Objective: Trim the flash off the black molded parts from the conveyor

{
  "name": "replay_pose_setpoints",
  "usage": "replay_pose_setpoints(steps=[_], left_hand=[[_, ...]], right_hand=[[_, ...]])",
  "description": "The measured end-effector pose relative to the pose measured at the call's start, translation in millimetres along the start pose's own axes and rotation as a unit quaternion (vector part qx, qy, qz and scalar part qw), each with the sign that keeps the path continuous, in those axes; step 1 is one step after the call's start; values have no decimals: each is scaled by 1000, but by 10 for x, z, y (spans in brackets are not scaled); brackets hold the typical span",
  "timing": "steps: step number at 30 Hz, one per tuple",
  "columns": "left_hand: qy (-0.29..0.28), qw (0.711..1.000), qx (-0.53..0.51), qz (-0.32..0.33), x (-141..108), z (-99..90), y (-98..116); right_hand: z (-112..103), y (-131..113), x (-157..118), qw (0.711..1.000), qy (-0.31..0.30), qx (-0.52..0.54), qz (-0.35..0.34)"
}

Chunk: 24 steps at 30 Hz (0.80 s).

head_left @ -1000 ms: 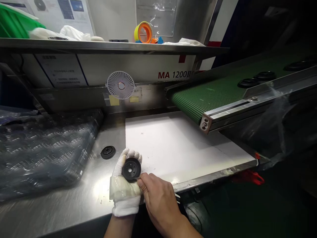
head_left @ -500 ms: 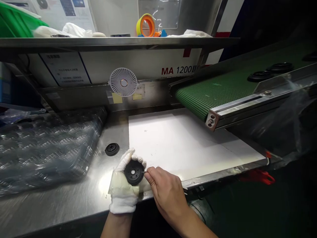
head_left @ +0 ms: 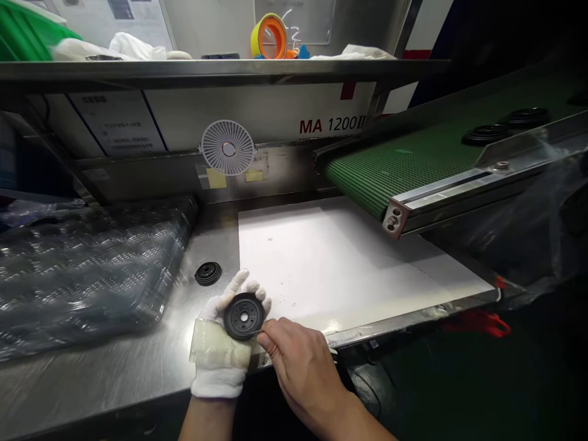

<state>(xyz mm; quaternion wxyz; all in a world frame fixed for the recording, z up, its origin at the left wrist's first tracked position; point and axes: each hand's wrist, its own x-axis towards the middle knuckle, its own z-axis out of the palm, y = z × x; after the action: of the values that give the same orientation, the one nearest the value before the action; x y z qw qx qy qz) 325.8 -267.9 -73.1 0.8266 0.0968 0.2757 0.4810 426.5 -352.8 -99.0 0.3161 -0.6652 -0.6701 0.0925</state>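
My left hand point(head_left: 222, 343), in a white glove with clear tape round the palm, holds a round black plastic wheel point(head_left: 233, 320) with a centre hole. Its flat face is turned up toward me, and gloved fingers curl round the far edge. My bare right hand point(head_left: 303, 361) pinches a thin blade-like tool point(head_left: 255, 333), whose tip meets the wheel's lower right rim; most of the tool is hidden in the fingers. Another black wheel point(head_left: 208, 274) lies on the metal bench just beyond my left hand.
Clear plastic trays point(head_left: 92, 275) are stacked at left. A white sheet point(head_left: 331, 263) covers the bench's middle. The green conveyor point(head_left: 404, 165) juts in from the right, carrying several black wheels point(head_left: 487, 135). A small fan point(head_left: 228, 148) stands below the shelf point(head_left: 220, 71), which holds a tape roll point(head_left: 269, 37).
The wheel has turned and tilted in my left hand, so its face shows more fully. My right hand has shifted slightly left and down, and the tool now meets the lower right rim.
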Motion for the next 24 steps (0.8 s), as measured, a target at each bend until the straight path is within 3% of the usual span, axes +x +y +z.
replay_pose_setpoints(steps=[5,13,17,19,22,24], left_hand=[[13,997,13,74,-4,37,-41],[86,988,-49,115,31,105,-64],[63,985,-50,153,24,67,-67],[31,991,-18,131,-7,26,-38],[0,999,14,45,-64,-22,31],[-2,999,4,38,-77,-25,55]], right_hand=[[-76,27,81,999,24,-32,23],[86,-96,-15,997,26,-53,42],[115,-156,-16,999,20,-43,25],[104,-152,-5,999,16,-36,15],[75,-106,10,1000,12,-21,13],[67,-73,16,999,16,-18,26]])
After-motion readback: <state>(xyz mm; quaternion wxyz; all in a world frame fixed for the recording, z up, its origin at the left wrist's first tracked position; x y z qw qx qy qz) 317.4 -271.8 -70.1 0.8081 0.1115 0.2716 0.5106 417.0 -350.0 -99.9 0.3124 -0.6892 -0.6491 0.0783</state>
